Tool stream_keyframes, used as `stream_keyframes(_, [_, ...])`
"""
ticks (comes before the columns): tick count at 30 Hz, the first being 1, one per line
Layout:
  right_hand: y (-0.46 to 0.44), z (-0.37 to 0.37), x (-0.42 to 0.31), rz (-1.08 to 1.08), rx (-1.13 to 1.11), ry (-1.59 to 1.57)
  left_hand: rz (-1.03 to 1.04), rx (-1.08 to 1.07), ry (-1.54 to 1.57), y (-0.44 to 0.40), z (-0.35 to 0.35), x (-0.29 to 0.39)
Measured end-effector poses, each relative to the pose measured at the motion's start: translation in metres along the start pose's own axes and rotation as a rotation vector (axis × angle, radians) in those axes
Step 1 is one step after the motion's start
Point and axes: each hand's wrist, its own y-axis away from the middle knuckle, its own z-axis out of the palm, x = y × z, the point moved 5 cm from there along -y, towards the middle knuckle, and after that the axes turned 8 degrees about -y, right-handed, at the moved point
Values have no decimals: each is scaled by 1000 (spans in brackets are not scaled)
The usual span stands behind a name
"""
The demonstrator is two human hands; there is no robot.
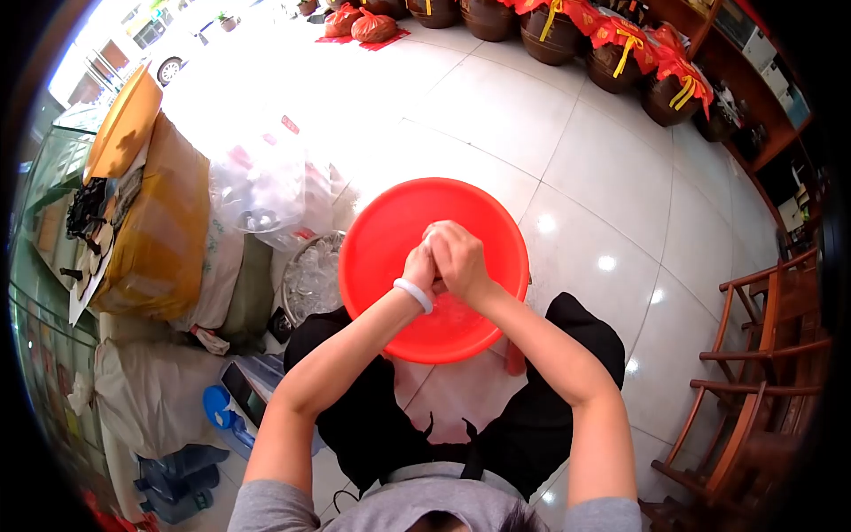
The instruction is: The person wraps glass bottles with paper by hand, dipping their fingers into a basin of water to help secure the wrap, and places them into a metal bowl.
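My left hand (420,268), with a white bangle (413,295) at the wrist, is pressed against my right hand (458,257) above a large red plastic basin (381,199). Both hands have their fingers curled together. A bit of something pale shows between them near the fingertips, too small and covered to name. Low in the basin, under my wrists, there seems to be some clear water. Beside the basin on the left stands a metal bowl (288,288) heaped with clear glass-like pieces (316,270).
Clear plastic bags (266,191) and a taped carton (164,222) stand to the left. A phone (244,393) lies by a blue lid (216,406). Brown jars (550,40) with red covers line the back. Wooden chairs (753,355) stand at right.
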Motion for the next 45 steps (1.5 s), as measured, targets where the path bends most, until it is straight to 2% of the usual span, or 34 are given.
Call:
stream_keyframes(1, [-1, 0, 15, 222, 23, -149, 110, 15, -76, 0, 3, 6])
stream_keyframes(2, [-6, 0, 20, 225, 23, -148, 223, 27, -151, -1, 5, 12])
stream_keyframes(4, [-5, 11, 47, 805, -3, -779, 174, 22, -80, -11, -3, 10])
stream_keyframes(6, [-11, 5, 44, 787, -45, -808, -15, -286, -30, -10, 7, 4])
stream_keyframes(7, [-12, 6, 44, 857, -150, -830, -126, -341, 47, -9, 10, 0])
stream_keyframes(8, [-11, 8, 42, 923, -257, -851, -125, -342, 43, -12, 6, -1])
stream_keyframes(9, [-11, 7, 39, 970, -255, -927, -123, -533, 84, -16, 7, -4])
stream_keyframes(10, [-8, 11, 39, 967, -251, -931, -122, -722, 123, -14, 9, -3])
stream_keyframes(11, [-8, 12, 39, 856, -154, -849, -123, -720, 118, -19, 4, -4])
stream_keyframes(12, [-5, 12, 36, 746, -60, -764, -148, -637, 164, -24, -2, -4])
stream_keyframes(14, [6, 10, 22, 570, 192, -346, -173, -554, 210, -26, -1, -7])
stream_keyframes(16, [8, 8, 7, 274, 298, -151, 1, -51, 321, -32, -7, -7])
stream_keyframes(17, [9, 8, 8, 276, 302, -150, 100, -146, 313, -34, -13, -7])
stream_keyframes(19, [6, 5, 7, 216, 306, -135, 145, -90, 244, -20, -4, -3])
stream_keyframes(20, [3, 1, 12, 216, 310, -133, 190, -34, 175, -16, -2, 1])
stream_keyframes(21, [0, 0, 29, 404, 282, -331, 148, -270, 50, -18, -6, 0])
stream_keyframes(23, [-4, -7, 39, 695, 285, -648, 191, -338, 63, -11, 8, 6])
stream_keyframes(24, [-7, -13, 43, 696, 287, -645, 236, -404, 75, -6, 15, 10])
stream_keyframes(25, [-6, -14, 51, 818, 296, -752, 270, -467, 24, -2, 18, 13])
stream_keyframes(26, [-4, -13, 57, 940, 303, -860, 270, -467, 24, 0, 17, 14])
stream_keyframes(28, [-11, -21, 52, 998, 287, -897, 262, -464, -32, 4, 16, 15])
stream_keyframes(29, [-10, -22, 54, 1105, 243, -939, 264, -462, -31, 7, 17, 15])
stream_keyframes(30, [-7, -19, 54, 1213, 198, -979, 331, -452, -83, 10, 18, 15])
stream_keyframes(32, [-7, -13, 54, 1193, 136, -1016, 396, -443, -134, 15, 20, 18])
stream_keyframes(34, [-5, -6, 54, 1191, 195, -1116, 649, -264, -452, 23, 17, 27])
stream_keyframes(36, [-4, -1, 48, 1185, 265, -1154, 694, -191, -408, 19, 13, 26])
stream_keyframes(38, [-1, -5, 39, 1194, 281, -936, 744, -118, -360, 15, 11, 26])
stream_keyframes(39, [1, -4, 40, 1166, 395, -872, 822, -80, -368, 16, 11, 28])
stream_keyframes(40, [4, -2, 40, 1167, 397, -872, 900, -42, -377, 18, 11, 29])
stream_keyframes(42, [1, -5, 35, 924, 376, -759, 934, 41, -450, 14, 6, 29])
stream_keyframes(43, [8, -1, 38, 925, 376, -759, 967, 125, -523, 11, 3, 30])
stream_keyframes(45, [11, 1, 28, 605, 283, -395, 981, 177, -634, 5, -5, 33])
